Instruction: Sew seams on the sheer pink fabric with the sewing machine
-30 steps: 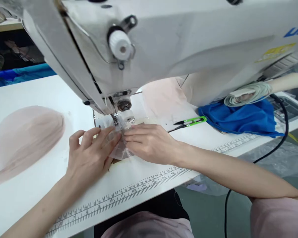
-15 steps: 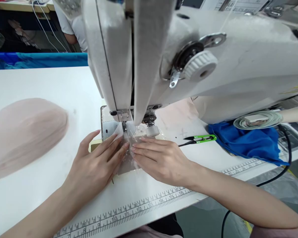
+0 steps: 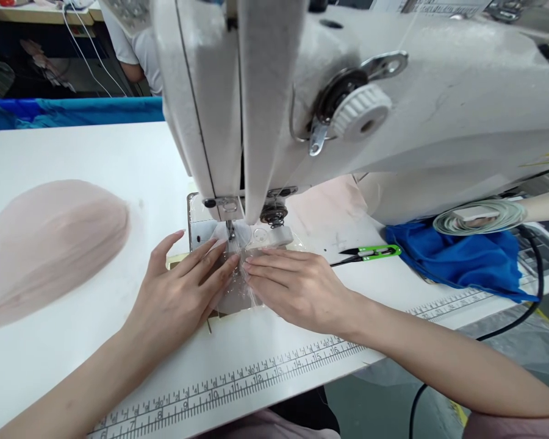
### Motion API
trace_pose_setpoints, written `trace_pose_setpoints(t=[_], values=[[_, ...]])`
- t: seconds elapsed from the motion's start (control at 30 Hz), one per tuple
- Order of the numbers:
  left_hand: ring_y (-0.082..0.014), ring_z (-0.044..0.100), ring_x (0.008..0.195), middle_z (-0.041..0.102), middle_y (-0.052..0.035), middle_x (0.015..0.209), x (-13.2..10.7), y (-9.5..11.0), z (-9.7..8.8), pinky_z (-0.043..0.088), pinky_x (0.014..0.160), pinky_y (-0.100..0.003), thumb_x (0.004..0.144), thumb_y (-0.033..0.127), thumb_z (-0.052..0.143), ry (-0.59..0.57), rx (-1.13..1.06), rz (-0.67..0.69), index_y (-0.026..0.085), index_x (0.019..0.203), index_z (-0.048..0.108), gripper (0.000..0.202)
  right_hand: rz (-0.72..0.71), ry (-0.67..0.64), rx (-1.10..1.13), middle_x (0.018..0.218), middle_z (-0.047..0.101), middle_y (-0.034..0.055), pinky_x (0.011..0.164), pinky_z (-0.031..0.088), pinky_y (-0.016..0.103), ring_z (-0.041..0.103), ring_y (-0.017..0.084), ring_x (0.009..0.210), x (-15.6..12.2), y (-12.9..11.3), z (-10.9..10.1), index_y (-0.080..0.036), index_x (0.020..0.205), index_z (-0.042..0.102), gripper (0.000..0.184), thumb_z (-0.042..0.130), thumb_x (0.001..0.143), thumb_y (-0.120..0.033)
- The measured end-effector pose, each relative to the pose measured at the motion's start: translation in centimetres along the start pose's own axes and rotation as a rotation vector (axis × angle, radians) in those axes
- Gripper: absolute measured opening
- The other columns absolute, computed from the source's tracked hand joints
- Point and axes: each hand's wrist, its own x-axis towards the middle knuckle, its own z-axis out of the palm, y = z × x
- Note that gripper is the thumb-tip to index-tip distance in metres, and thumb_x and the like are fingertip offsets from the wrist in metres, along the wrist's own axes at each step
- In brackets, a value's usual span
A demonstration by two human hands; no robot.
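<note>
Under the head of a white sewing machine (image 3: 210,110), a thin see-through fabric (image 3: 240,296) lies beneath the presser foot (image 3: 230,230). My left hand (image 3: 178,296) rests on the fabric's left side, its fingers spread and lying flat near the foot. From the right, my right hand (image 3: 304,289) lies flat with fingers stretched out, their tips on the fabric close to my left fingertips. The fabric's edge right at the needle is too fine to make out.
Left on the white table (image 3: 73,366) is a sheer pink piece (image 3: 68,228). Green-handled thread snips (image 3: 377,252), a blue cloth (image 3: 462,259) and a coiled pale green strip (image 3: 478,217) lie right. Pale pink fabric (image 3: 332,201) sits behind the foot. Beyond the table is another person's arm (image 3: 132,72).
The view has shifted slightly. Both hands keep nearly the same pose on the fabric, which lies a little differently between them.
</note>
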Motion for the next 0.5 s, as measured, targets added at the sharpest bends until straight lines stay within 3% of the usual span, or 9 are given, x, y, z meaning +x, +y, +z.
trace_pose_setpoints(t=[0.3,0.5], values=[[-0.0274,0.066,0.115,0.067,-0.0145,0.127,0.14,-0.30,0.36,0.025,0.114,-0.055,0.099,0.018,0.049,0.012,-0.011,-0.043,0.015,0.128,0.061,0.031,0.022,0.028,-0.021,0.100,0.078,0.0040,0.090,0.062,0.030,0.074,0.017,0.097,0.15,0.37,0.76,-0.012,0.089,0.075,0.020,0.057,0.089,-0.004],[-0.0276,0.067,0.113,0.072,-0.0096,0.119,-0.28,0.04,-0.20,0.024,0.117,-0.055,0.097,0.015,0.051,0.024,-0.026,-0.034,0.015,0.125,0.062,0.030,-0.010,0.010,-0.050,0.102,0.078,0.0052,0.093,0.061,0.032,0.073,0.018,0.100,0.01,0.30,0.96,-0.012,0.093,0.075,0.017,0.059,0.090,-0.006]])
